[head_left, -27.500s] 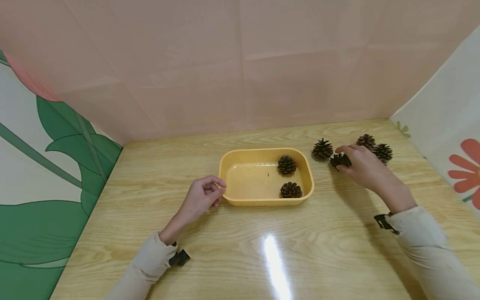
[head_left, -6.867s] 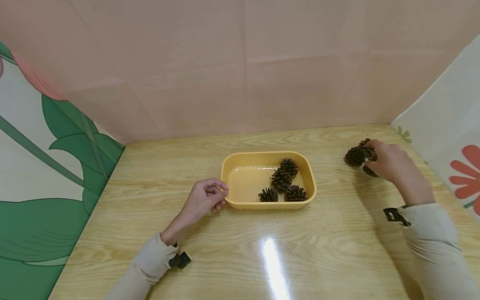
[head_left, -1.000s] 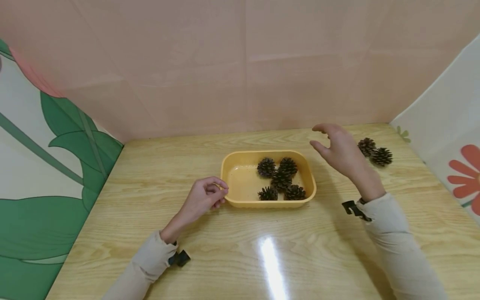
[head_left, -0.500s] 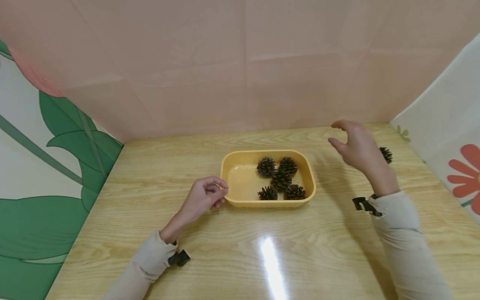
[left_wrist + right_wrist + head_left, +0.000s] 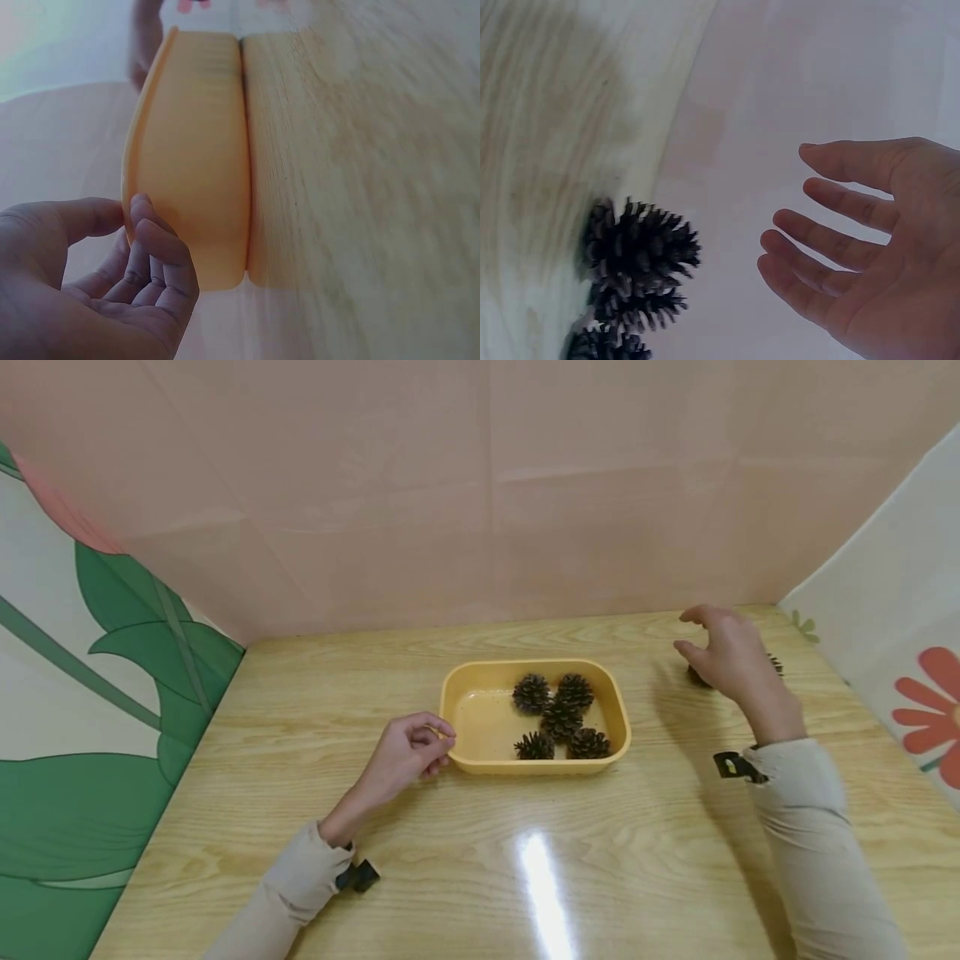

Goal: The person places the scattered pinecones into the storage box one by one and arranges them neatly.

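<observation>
Beside the yellow plastic tub (image 5: 534,768), my left hand (image 5: 405,752) pinches the rim at the front left corner between thumb and fingers. The left wrist view shows the thumb and fingertips at the rim of the tub (image 5: 199,150). Several brown pine cones (image 5: 561,720) lie in the tub's right half. My right hand (image 5: 731,656) hovers at the right back of the table, fingers apart, holding nothing. Below it are more pine cones, mostly covered by the hand in the head view. The right wrist view shows a cluster of three pine cones (image 5: 649,244) apart from the fingers.
The wood-grain table (image 5: 375,877) meets a pinkish back wall covering (image 5: 375,510). A panel with green leaves (image 5: 82,810) stands at the left, and a white panel with a red flower (image 5: 933,702) at the right.
Since 27.5 s ago, more pine cones have come into the tub, one of them within the last 6.9 s. Over the last second my empty right hand moved right, over the remaining cones. My left hand stays.
</observation>
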`<act>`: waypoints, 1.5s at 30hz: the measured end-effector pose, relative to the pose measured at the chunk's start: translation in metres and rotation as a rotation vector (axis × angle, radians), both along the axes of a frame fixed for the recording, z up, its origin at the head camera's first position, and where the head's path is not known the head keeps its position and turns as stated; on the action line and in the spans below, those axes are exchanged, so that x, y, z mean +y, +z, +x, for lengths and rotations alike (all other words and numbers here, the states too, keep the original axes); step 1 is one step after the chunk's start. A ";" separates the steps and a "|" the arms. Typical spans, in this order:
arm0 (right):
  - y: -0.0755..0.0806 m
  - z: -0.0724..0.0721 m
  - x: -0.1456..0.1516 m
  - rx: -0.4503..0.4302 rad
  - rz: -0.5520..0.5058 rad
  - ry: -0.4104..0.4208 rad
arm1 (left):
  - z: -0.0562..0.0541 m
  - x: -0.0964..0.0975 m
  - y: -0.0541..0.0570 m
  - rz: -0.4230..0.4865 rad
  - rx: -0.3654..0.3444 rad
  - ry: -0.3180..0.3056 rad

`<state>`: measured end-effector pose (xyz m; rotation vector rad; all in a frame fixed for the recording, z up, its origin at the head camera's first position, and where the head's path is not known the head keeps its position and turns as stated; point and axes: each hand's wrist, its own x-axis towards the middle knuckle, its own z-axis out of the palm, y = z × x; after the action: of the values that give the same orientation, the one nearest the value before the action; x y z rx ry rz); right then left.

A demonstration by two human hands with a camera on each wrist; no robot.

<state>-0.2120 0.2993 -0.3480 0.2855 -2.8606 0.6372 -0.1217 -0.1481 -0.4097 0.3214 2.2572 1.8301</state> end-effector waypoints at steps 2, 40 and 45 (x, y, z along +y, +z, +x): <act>-0.004 -0.002 0.003 -0.020 0.012 -0.010 | 0.000 0.000 -0.001 0.001 -0.003 0.002; -0.034 -0.010 0.034 -0.306 0.087 -0.050 | 0.002 0.003 0.006 -0.020 0.002 0.001; -0.034 -0.011 0.035 -0.296 0.099 -0.045 | 0.000 0.003 0.003 -0.016 -0.012 -0.001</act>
<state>-0.2226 0.3345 -0.3822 0.1509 -3.1774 0.5730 -0.1221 -0.1447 -0.4065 0.3077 2.2618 1.8082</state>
